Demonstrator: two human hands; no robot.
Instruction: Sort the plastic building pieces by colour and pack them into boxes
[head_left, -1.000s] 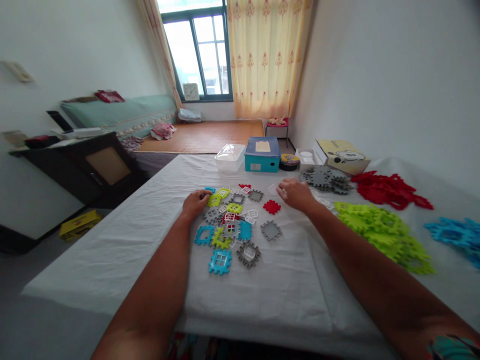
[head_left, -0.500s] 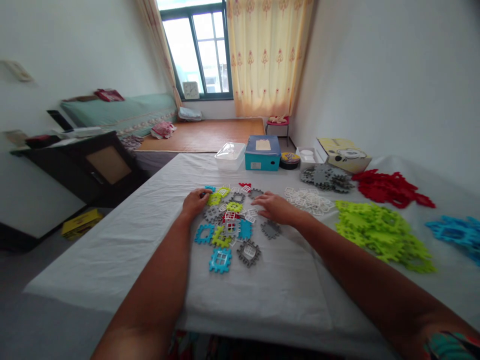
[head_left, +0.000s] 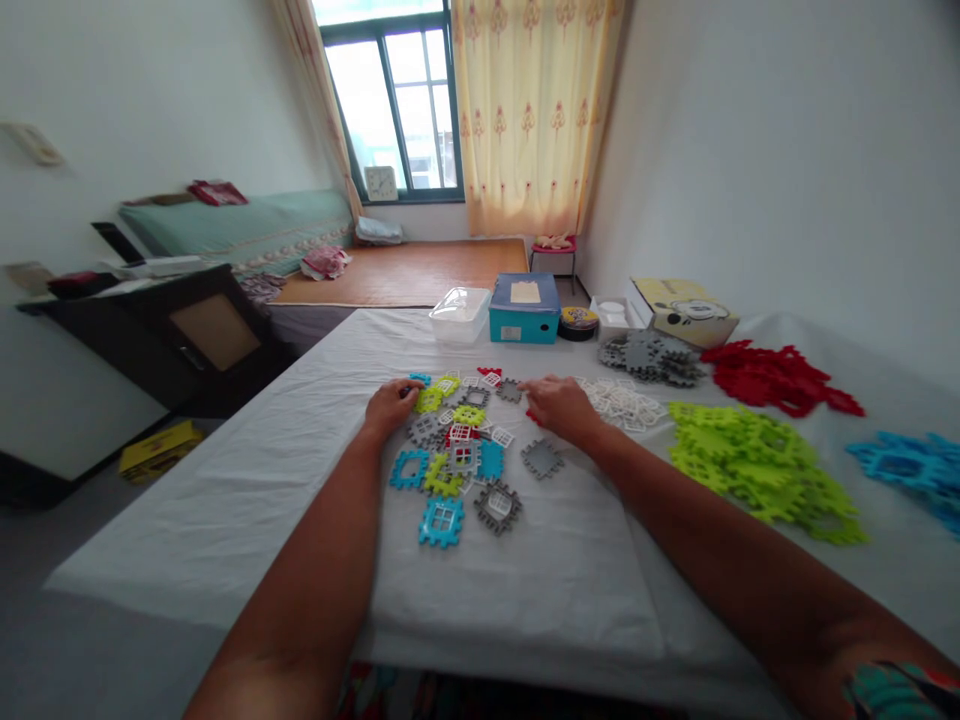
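Flat interlocking building pieces with toothed edges lie in a loose cluster on the table before me. My left hand [head_left: 393, 404] rests at the cluster's far left, fingers curled around something small and dark that I cannot make out. Beside it are a lime-green piece [head_left: 429, 400] and a blue piece [head_left: 420, 379]. At the far right, the fingertips of my right hand [head_left: 561, 404] close on the edge of a grey building piece [head_left: 509, 390]. A red piece [head_left: 532, 415] shows partly under that hand. Nearer me lie a grey solid piece [head_left: 543, 459] and a blue window piece [head_left: 441, 521].
White window-frame pieces [head_left: 622, 403] are heaped right of my right hand. Farther right are grey [head_left: 649, 357], red [head_left: 780, 378], lime-green [head_left: 765, 470] and blue [head_left: 907, 470] piles. A clear plastic box [head_left: 459, 316] and a blue box [head_left: 523, 318] stand at the back.
My right hand has shifted right and slightly forward, its spread fingers drawing together at the grey piece. A red piece now shows beneath it. My left hand stays in place.
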